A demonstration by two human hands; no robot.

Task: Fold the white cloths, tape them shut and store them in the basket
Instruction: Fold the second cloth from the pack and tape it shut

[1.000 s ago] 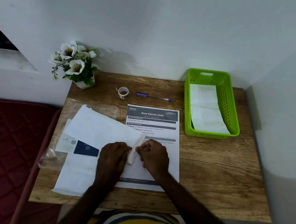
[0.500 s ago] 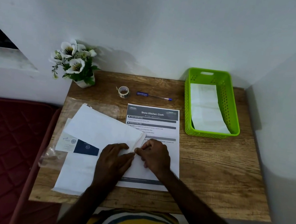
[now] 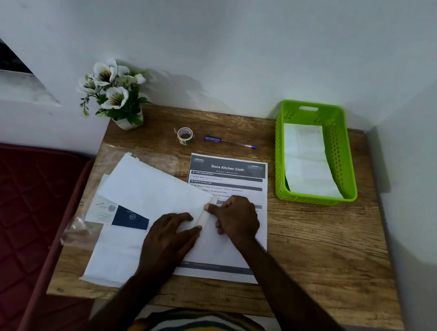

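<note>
Cloth under my hands: folded white cloth, lying tilted at centre-left of the frame, its right end over the instruction sheet.
Right hand: my right hand is curled loosely, forefinger stretched out and pressing on the strip of tape at the cloth's right edge; it grasps nothing that I can see.
Left hand: my left hand lies flat with fingers spread wide, palm down on the cloth's lower right corner, fingertips touching the tape's lower end.
Tape strip: pale, narrow, running along the folded edge between my two hands.
Cloth look: smooth, flat, one long rectangle with a crisp fold.
Second cloth: another white cloth lies flat below it at lower left, partly under my left forearm.
Basket: green basket at upper right of the table, with a folded white cloth already inside.
Tape roll: tape roll stands near the table's far edge, well apart from my hands.
Pen: a blue pen just right of the roll.
</note>
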